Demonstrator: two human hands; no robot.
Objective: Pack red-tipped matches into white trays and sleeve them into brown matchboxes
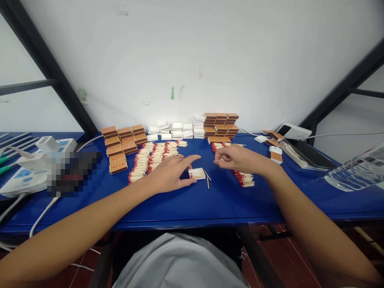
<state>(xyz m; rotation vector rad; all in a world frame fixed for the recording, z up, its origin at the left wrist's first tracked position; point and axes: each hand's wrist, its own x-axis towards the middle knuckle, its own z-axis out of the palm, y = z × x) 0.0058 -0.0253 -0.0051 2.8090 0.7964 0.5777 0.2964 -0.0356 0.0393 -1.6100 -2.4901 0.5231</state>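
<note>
My left hand (171,172) rests on the blue table (192,204), thumb and forefinger closed on a small white matchbox tray (197,173) filled with matches. Two loose matches (207,179) lie just right of the tray. My right hand (235,158) hovers a little to the right, fingers curled into a pinch over a row of red-tipped matches (243,178); what it pinches is hidden. A larger spread of matches (151,158) lies behind my left hand.
Orange matchbox sleeves stand stacked at back left (123,142) and back centre (221,124), with white inner trays (175,130) between them. Power strips (27,168) and cables sit at the left, a plastic bottle (357,172) and a white device (294,131) at the right.
</note>
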